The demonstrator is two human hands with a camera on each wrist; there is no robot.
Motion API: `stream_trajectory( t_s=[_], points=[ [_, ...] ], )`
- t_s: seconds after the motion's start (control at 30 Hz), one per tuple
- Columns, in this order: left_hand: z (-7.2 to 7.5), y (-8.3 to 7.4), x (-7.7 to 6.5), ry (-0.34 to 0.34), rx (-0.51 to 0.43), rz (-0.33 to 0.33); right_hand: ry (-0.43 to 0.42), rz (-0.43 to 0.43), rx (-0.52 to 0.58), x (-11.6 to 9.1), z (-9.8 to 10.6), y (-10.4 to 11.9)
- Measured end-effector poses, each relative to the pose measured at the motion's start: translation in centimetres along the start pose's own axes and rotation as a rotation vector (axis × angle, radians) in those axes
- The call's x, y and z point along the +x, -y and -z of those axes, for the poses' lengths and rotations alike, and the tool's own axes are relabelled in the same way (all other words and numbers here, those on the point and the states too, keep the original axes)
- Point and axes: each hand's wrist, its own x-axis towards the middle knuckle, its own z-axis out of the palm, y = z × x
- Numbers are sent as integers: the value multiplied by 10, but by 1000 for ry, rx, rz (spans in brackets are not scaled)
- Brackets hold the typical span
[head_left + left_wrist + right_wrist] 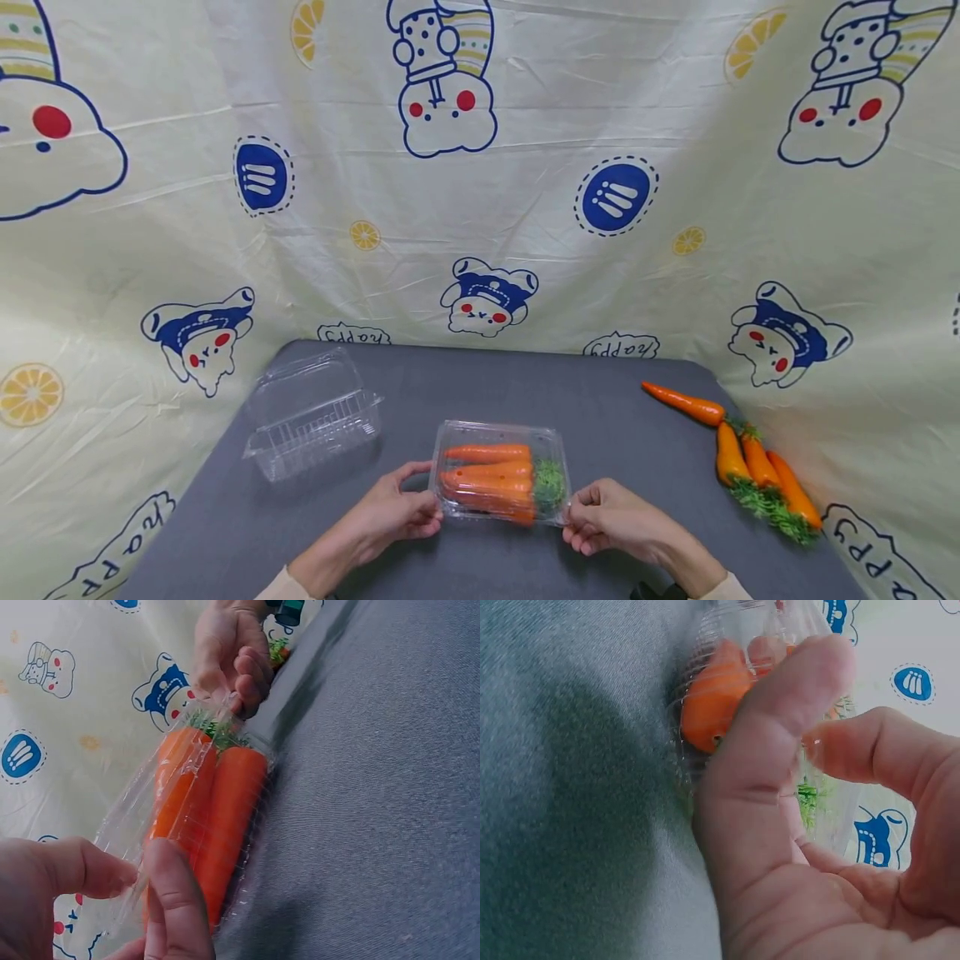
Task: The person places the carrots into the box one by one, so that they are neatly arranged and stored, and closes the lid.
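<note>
A clear plastic clamshell box (558, 442) with its lid down stands near the middle of the table and holds several orange carrots (487, 479) with green tops at the right end. At its front left corner, my left hand (397, 506) pinches the rim between thumb and fingers. My right hand (611, 518) pinches the front right corner. In the left wrist view, the carrots (232, 810) show through the clear wall. The right wrist view has my right hand's curled fingers (750, 772) covering part of the box (705, 645).
Another clear clamshell box (315, 429), its lid raised, stands at the left of the grey table (480, 379). Several loose carrots (761, 462) lie along the right edge. A patterned cloth (525, 225) hangs behind the table and at both sides.
</note>
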Motion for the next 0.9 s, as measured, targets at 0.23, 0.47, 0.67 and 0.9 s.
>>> stream_trajectory(
  t_s=[0.23,0.47,0.67,0.9],
  points=[
    [-3,-1,-2,0,-25,-7,2,-9,8,0,3,-1],
    [-6,-1,1,-42,-36,-40,-17,-60,-15,-1,1,-2],
    [-7,0,1,-63,-48,-22,-23,-37,2,0,1,-3],
    [-7,-1,-2,-53,-49,7,-61,-30,8,0,-1,-2]
  ],
)
